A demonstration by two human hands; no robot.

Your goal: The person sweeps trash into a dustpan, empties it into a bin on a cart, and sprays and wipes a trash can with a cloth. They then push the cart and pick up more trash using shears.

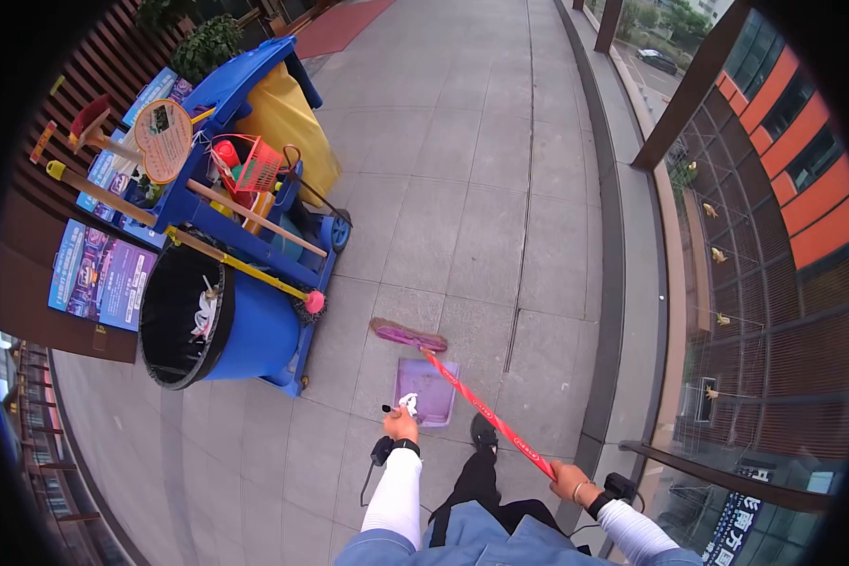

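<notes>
My left hand (401, 425) is closed round a dark handle end, with a crumpled white piece (408, 403) right by its fingers; whether the hand holds that piece too, I cannot tell. Just beyond it a purple dustpan (432, 391) rests on the paving. My right hand (570, 482) grips the lower end of a red broom handle (500, 424). The handle slants up and left to the pink-purple broom head (408, 336), which lies on the ground beyond the dustpan, apart from it.
At the left stands a blue cleaning cart (226, 203) with a yellow bag (288, 127), a red basket (259, 168) and long handles. Its blue bin (255, 325) has a black liner. A stone ledge (623, 283) and glass railing run along the right.
</notes>
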